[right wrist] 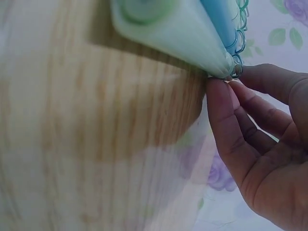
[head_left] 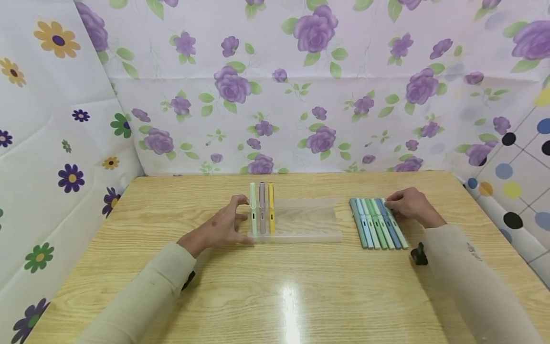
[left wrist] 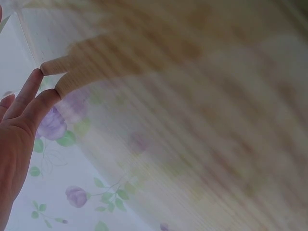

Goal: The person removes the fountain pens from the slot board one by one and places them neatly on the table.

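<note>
My left hand [head_left: 223, 224] is at the left end of a clear plastic pen tray [head_left: 305, 237], thumb by its front corner and fingers spread toward the back. In the left wrist view its straight fingers [left wrist: 43, 98] touch the glossy tabletop. Three capped pens stand side by side in the tray: pale green [head_left: 253, 210], mauve-grey [head_left: 262, 210] and yellow [head_left: 271, 210]. My right hand [head_left: 410, 206] pinches the cap end of the outermost pale green pen [right wrist: 168, 38], at the right of a row of blue and green pens [head_left: 374, 224].
The wood-grain table [head_left: 240, 291] reflects light near its front. A flower-patterned sheet [head_left: 266, 95] hangs behind, with another sheet [head_left: 64, 143] along the left and a dotted one [head_left: 520, 191] on the right. The pen row lies just right of the tray.
</note>
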